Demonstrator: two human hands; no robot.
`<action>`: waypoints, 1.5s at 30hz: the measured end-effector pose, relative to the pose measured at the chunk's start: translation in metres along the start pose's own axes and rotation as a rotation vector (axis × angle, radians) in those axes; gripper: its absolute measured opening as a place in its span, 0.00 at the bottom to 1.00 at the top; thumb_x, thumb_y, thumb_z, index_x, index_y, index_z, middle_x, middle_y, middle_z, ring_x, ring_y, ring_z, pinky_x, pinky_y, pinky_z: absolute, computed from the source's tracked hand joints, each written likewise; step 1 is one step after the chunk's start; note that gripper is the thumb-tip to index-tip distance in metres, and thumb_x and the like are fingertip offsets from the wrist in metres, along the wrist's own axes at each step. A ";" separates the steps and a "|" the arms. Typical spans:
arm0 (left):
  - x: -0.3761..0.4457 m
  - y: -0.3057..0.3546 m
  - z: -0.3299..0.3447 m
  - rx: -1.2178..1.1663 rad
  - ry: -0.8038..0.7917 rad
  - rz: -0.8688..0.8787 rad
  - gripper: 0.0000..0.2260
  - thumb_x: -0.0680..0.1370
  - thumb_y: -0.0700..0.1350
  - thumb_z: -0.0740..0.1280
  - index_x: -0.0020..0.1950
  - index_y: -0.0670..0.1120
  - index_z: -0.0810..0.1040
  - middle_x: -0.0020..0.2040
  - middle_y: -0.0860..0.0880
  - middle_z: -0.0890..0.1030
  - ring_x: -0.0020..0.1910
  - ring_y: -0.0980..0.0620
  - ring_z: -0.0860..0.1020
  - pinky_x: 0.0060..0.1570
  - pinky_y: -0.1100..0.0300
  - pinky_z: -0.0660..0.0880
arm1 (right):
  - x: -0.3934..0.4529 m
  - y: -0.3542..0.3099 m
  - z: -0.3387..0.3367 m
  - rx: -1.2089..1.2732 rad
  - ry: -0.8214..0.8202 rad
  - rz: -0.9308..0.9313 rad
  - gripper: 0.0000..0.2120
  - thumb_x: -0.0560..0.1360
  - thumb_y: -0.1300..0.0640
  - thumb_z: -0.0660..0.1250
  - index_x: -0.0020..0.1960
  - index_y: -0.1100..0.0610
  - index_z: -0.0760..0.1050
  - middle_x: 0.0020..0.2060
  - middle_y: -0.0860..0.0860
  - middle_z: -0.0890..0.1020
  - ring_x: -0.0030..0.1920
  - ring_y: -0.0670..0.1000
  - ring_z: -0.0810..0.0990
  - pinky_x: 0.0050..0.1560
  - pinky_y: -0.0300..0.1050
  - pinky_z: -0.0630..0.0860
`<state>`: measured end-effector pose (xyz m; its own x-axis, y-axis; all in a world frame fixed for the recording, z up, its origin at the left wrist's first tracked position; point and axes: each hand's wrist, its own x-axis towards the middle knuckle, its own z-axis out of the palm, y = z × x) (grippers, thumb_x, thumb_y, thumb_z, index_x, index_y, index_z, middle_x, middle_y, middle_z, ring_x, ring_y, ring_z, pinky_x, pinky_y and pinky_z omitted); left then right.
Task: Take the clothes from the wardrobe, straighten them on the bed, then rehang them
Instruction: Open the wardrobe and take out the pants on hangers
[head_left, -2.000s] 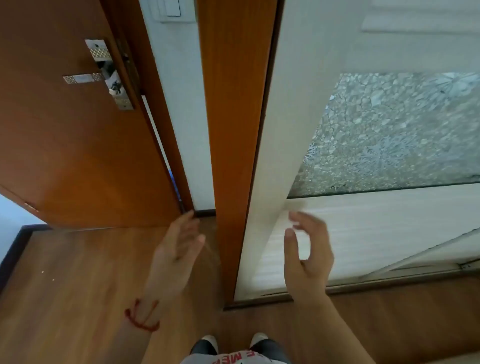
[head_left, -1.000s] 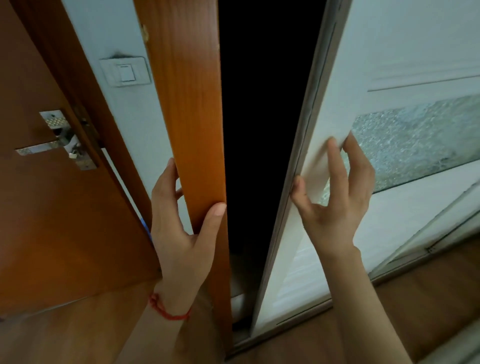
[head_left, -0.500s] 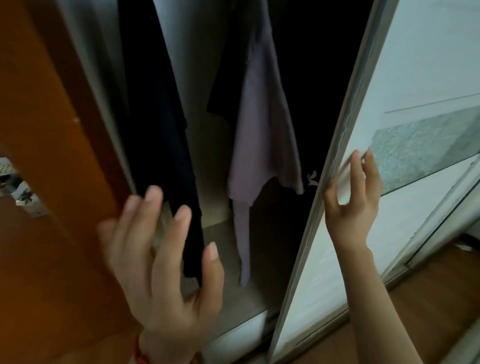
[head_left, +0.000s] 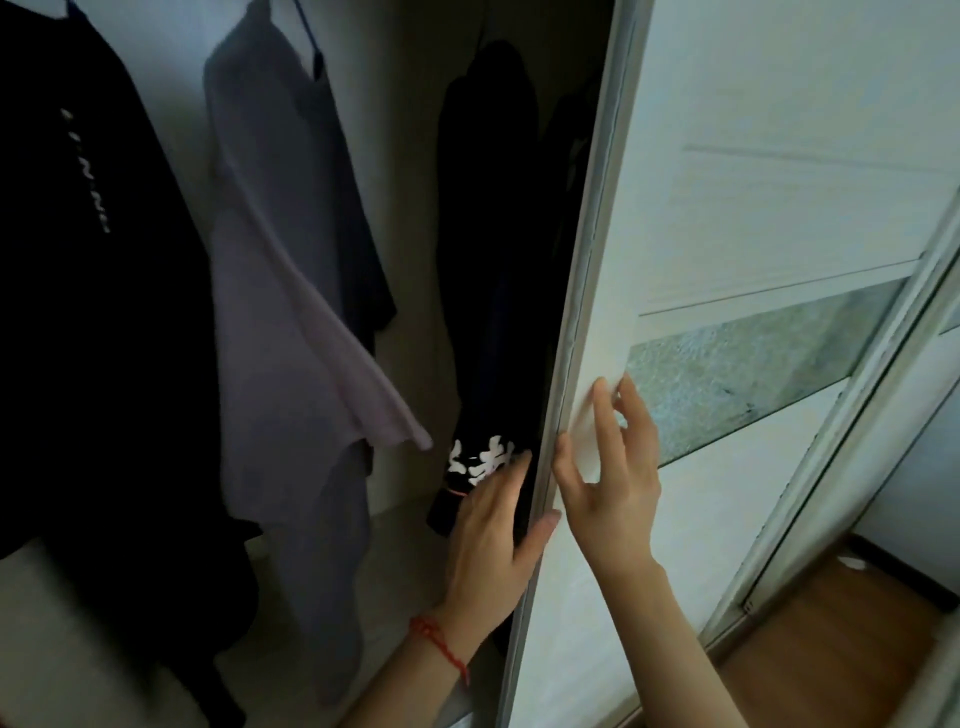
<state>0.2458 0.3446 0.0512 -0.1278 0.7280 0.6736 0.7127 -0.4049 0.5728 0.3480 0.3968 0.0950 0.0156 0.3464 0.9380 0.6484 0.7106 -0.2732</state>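
You're looking into the open wardrobe (head_left: 405, 218): black top (head_left: 98, 312) and lilac shirt (head_left: 291, 291) hanging at left, your left hand (head_left: 493, 540) lying open against the printed dark garment (head_left: 483, 364), your right hand (head_left: 610, 467) spreading loose on the white sliding door (head_left: 727, 182), gripping nothing.

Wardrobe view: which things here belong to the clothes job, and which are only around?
Part of the job:
- black garment
- lilac garment
- dark printed garment
- sliding door
- left hand and right hand, both on the door's edge

Only around:
- wooden floor
- red wrist string
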 end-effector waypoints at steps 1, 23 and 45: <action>0.002 0.000 0.015 -0.056 -0.022 -0.031 0.27 0.76 0.65 0.52 0.72 0.53 0.61 0.67 0.51 0.74 0.67 0.57 0.70 0.66 0.57 0.69 | 0.002 0.008 -0.001 -0.002 -0.003 0.005 0.21 0.77 0.52 0.60 0.68 0.58 0.64 0.64 0.65 0.70 0.60 0.58 0.73 0.57 0.41 0.73; 0.198 0.064 -0.048 0.304 0.528 0.410 0.16 0.75 0.46 0.62 0.61 0.42 0.76 0.62 0.43 0.77 0.63 0.47 0.71 0.60 0.53 0.67 | 0.037 0.134 -0.016 -0.090 -0.046 0.134 0.25 0.79 0.44 0.49 0.73 0.54 0.56 0.73 0.59 0.62 0.70 0.48 0.63 0.53 0.44 0.73; 0.321 0.075 -0.062 0.073 0.350 -0.215 0.14 0.77 0.47 0.60 0.45 0.35 0.75 0.49 0.34 0.79 0.48 0.35 0.78 0.47 0.45 0.78 | 0.067 0.184 -0.028 -0.236 -0.134 0.327 0.22 0.78 0.62 0.59 0.72 0.62 0.62 0.72 0.60 0.63 0.65 0.63 0.73 0.47 0.52 0.78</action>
<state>0.2154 0.5133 0.3394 -0.4968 0.5547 0.6674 0.6894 -0.2150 0.6918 0.4900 0.5337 0.1139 0.1604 0.6182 0.7695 0.7822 0.3959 -0.4811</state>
